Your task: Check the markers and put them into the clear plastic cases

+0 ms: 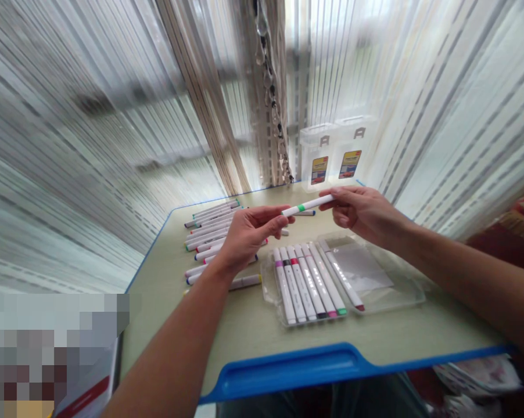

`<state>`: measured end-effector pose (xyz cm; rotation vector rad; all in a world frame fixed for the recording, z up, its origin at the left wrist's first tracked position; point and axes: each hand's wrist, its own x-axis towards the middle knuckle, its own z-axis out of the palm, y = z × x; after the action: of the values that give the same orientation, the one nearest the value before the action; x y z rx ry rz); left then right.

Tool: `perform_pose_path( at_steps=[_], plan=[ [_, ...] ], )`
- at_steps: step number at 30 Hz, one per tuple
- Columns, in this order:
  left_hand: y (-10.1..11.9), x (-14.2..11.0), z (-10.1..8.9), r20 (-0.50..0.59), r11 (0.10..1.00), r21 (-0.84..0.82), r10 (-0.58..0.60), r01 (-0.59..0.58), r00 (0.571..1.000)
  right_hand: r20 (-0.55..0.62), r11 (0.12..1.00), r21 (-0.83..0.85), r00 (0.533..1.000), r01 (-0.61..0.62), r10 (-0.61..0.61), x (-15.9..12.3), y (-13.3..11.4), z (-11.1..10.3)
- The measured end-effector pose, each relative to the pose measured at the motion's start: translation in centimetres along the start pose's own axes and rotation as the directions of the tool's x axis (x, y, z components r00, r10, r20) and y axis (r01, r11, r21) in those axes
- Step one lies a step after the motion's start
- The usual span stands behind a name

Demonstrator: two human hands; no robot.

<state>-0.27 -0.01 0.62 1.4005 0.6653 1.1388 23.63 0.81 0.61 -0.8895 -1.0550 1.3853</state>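
Holding up a green-banded marker (pixel 308 205) over the worktop (pixel 166 342), the person pinches its left end in the left hand (pixel 254 233) and its right end in the right hand (pixel 361 213), each grip closed to barrel width. A row of markers (pixel 308 284) already fills one half of the clear case (pixel 269 290); many loose markers (pixel 210 235) lie outside it, uncased. Both forearms reach forward, converging.
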Motion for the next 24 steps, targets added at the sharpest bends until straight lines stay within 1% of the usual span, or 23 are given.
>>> perform_pose_path(
  at_steps=[14, 18, 24],
  plan=[
    [0.65, -0.04, 0.21, -0.132, 0.995, 0.037, -0.084, 0.089, 0.988, 0.018, 0.995, -0.066, 0.997, 0.080, -0.079, -0.16, -0.02, 0.13],
    [0.49, 0.12, 0.01, -0.155, 0.992, 0.080, -0.079, 0.092, 0.985, 0.054, 0.989, -0.089, 0.992, 0.121, -0.116, -0.36, -0.03, 0.14],
    [0.17, 0.21, -0.04, -0.171, 0.986, 0.137, -0.068, 0.092, 0.983, 0.131, 0.967, -0.191, 0.981, 0.167, -0.144, -0.76, 0.15, 0.17]
  ],
)
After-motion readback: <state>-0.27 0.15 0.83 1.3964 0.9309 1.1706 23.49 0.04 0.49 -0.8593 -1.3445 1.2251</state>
